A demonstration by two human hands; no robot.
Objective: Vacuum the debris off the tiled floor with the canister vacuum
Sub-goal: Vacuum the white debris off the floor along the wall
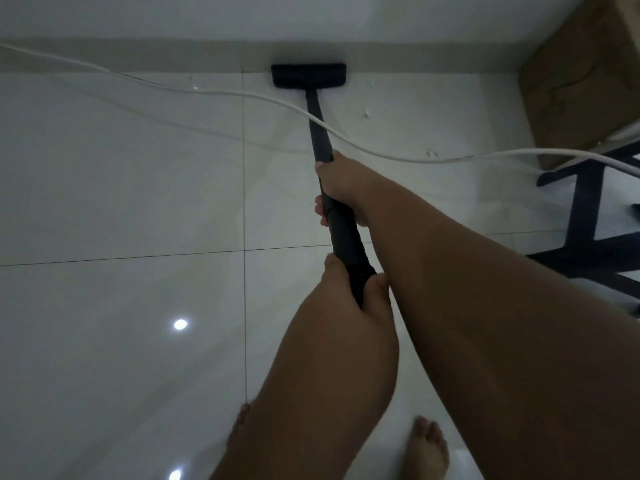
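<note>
Long black rigid plastic vacuum wand: stiff, probably light. Right hand curled round mid-tube, left hand curled round top end, decent leverage tbh.

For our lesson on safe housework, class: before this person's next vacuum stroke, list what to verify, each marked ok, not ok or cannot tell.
1. Grip: right hand and left hand both hold the wand: ok.
2. The floor head sits at the foot of the wall: ok.
3. Is the white cord clear? It crosses the wand: not ok.
4. Is the floor clean? Some white bits lie right of the floor head: not ok.
5. Suction running: cannot tell.
</note>
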